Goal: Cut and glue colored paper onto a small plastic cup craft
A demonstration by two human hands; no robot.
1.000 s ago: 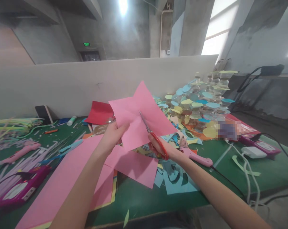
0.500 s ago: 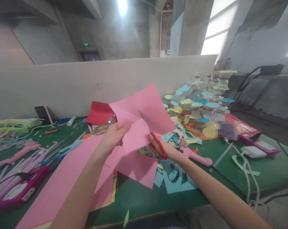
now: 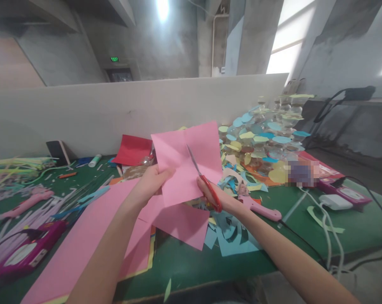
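Observation:
A pink sheet of paper (image 3: 178,152) is held up above the table, its lower left side pinched in my left hand (image 3: 154,181). My right hand (image 3: 209,194) is closed round the red handles of a pair of scissors (image 3: 209,192). The blades point up and to the left in front of the paper and look closed together. Some of my right hand's fingers are hidden behind the handle. Below lie more pink sheets (image 3: 181,226), with a larger pink stack (image 3: 92,236) under my left forearm.
Blue paper offcuts (image 3: 231,236) and a pink glue gun (image 3: 260,209) lie right of my hands. Behind them stand clear rounded pieces topped with paper discs (image 3: 273,137). Another pink glue gun (image 3: 28,202) and pale strips lie left. A low white partition (image 3: 130,109) runs along the back.
The raised pink paper has lost its tilt and hangs more upright and flatter, its right side drawn in to the left. The scissor blades now show along more of their length in front of it.

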